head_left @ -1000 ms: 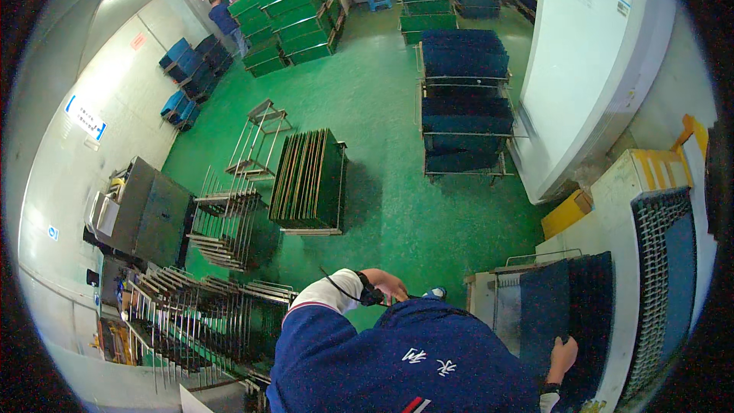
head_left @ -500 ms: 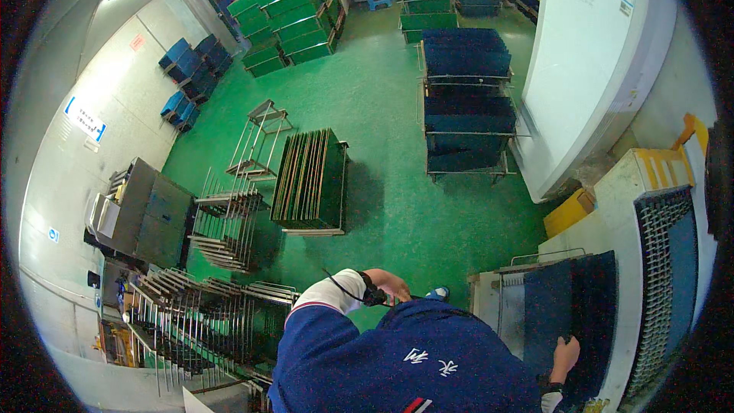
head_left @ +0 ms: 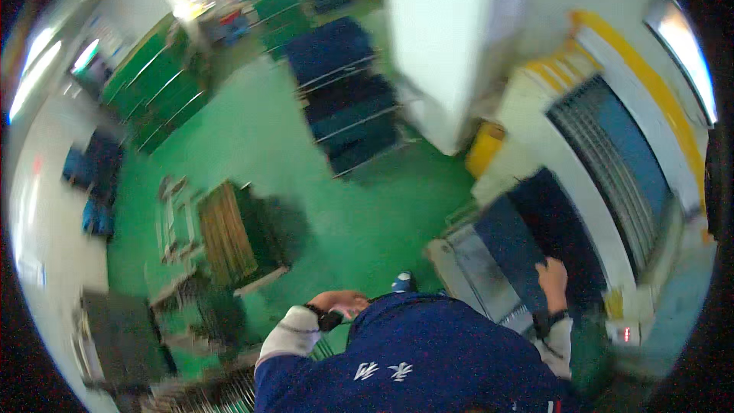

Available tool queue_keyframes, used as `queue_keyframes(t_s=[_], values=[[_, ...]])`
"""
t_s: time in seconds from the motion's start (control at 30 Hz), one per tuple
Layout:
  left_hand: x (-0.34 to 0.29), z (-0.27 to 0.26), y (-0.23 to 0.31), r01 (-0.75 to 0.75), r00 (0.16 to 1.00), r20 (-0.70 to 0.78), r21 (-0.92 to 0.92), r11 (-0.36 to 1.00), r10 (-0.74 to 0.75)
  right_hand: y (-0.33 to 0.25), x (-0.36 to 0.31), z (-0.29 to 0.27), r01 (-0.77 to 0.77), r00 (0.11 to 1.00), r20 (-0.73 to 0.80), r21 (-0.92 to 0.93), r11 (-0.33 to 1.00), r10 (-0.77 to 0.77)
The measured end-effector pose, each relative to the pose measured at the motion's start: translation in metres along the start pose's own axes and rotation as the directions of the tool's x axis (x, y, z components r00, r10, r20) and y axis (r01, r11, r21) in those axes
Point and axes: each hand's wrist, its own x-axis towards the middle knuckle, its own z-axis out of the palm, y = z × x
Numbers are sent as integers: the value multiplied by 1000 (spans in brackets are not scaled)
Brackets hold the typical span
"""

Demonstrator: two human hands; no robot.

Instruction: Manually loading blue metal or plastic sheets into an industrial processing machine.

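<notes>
Two white characters (head_left: 384, 371), set side by side, form the clearest marking from where I stand; they are located on the dark blue garment (head_left: 459, 340) of the person at work. A red lit display (head_left: 627, 334) on the small white box at the right is too small to read. On the left wall (head_left: 65, 183), the pale sign (head_left: 30, 271) and the small red notice (head_left: 37, 164) are blurred and illegible.

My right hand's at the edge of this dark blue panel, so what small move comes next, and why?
I'd probably bring the left hand across to steady the dark blue panel: only the right hand is at its edge, its grip too blurred to confirm, while the left is by the waist, away from the panel.
</notes>
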Motion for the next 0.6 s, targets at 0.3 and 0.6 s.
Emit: queue_keyframes(t_s=[0.3, 0.6], values=[[3, -17, 38, -106, 991, 92, 75, 991, 99, -22, -5, -147, -116, 993, 23, -24, 993, 116], [31, -23, 82, -44, 986, 163, 38, 998, 37, 60, -38, -202, -255, 818, -7, 892, 374, 575]])
